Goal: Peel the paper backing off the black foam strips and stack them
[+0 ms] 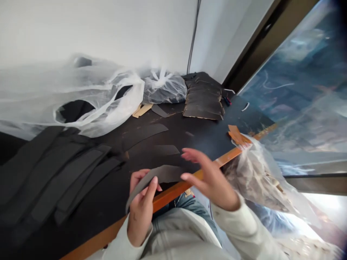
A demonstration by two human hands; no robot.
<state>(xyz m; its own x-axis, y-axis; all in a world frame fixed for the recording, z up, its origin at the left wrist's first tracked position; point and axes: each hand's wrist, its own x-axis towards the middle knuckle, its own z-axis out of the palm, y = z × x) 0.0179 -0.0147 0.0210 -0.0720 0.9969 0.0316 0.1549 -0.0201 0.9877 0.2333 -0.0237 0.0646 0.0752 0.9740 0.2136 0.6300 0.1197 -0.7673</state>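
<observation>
The worktop (pixel 206 139) ends toward the person in an orange front edge (pixel 173 191), and the grey strip (pixel 165 174) is held just over that edge. The left hand (pixel 141 213) is clenched around the strip's near end, thumb on top. The right hand (pixel 211 180) is released, fingers spread, at the strip's far end; whether it touches cannot be told.

Beyond the edge lies a bare dark stretch with only two loose strips (pixel 145 133) on it. Left of it a pile of dark strips (pixel 54 180) crowds the surface. Far back from the edge, against the wall, stands a stack of dark sheets (pixel 204 101).

A large clear bag (pixel 108 108) lies open behind the pile, with dark pieces (pixel 73 110) inside. A knotted bag (pixel 164 86) sits beside the stack, its contents unclear. Right of the hands, a third bag (pixel 255 173) hangs below the edge, holding pale scraps.
</observation>
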